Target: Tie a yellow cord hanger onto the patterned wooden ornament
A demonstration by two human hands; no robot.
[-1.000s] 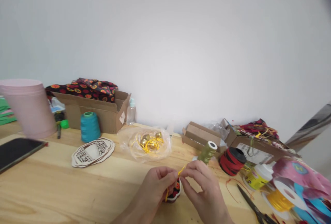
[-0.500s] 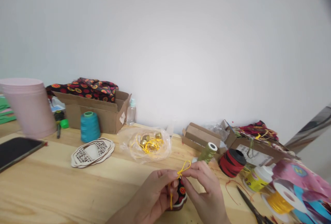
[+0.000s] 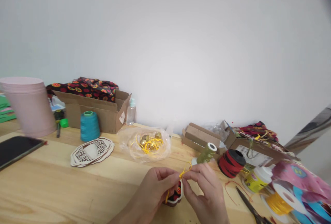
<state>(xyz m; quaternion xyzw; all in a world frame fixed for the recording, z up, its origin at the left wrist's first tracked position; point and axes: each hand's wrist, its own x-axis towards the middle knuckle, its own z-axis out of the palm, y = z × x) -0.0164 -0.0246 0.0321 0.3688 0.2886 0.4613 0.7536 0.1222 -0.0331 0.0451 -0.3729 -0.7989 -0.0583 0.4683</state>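
My left hand (image 3: 155, 189) and my right hand (image 3: 207, 191) meet low in the middle of the view, both pinching a thin yellow cord (image 3: 185, 171) between fingertips. The cord makes a small loop above the fingers and one end hangs down on the left. Under the hands a small dark ornament with red and orange dots (image 3: 176, 195) hangs or rests just above the wooden table (image 3: 51, 186); I cannot tell which. An olive thread spool (image 3: 207, 153) stands just behind my right hand.
A clear bag with gold bells and yellow cord (image 3: 148, 143), wooden cut-outs (image 3: 91, 151), a teal spool (image 3: 89, 126), a pink tub (image 3: 28, 107), a phone (image 3: 15, 149), cardboard boxes (image 3: 103, 112) of patterned cloth, a red-black spool (image 3: 231, 162), scissors (image 3: 252, 208) and a glue bottle (image 3: 256, 178) lie around.
The hands stayed in place, working the yellow cord. Its loop above the fingers appeared and has shifted slightly right, and the ornament rose and dipped a little.
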